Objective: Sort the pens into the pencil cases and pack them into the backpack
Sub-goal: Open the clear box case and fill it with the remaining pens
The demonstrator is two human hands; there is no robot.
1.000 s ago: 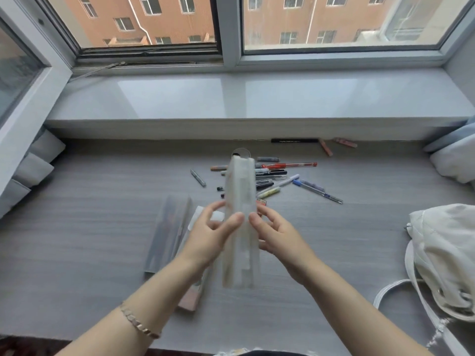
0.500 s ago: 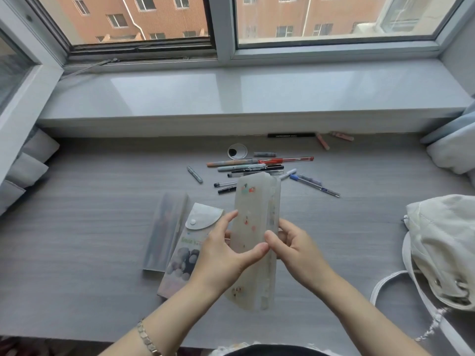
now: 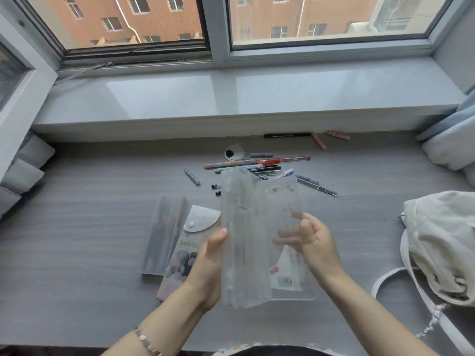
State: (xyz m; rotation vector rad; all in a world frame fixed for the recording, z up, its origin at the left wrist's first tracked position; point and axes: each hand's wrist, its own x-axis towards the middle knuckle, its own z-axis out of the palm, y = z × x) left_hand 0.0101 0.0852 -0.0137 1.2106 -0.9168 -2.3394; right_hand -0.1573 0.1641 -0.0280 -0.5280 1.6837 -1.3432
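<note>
Above the surface (image 3: 77, 240), our left hand (image 3: 209, 258) and right hand (image 3: 317, 244) hold the pencil case (image 3: 246, 227) by its edges; it seems light, bendy and slippery.

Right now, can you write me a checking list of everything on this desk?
Surface: grey desk, wood pattern.
Job's things: clear pencil case opened up, held in the air; frosted case and flap case lying flat on the left; pens piled behind; white backpack on the right.
Clutter: round hole cover, black stick and pink bits by the wall.
Hands: left hand and right hand each grip a half of the clear pencil case.
Cables: nothing seen.
Surroundings: windowsill, window, pillow on the right.
</note>
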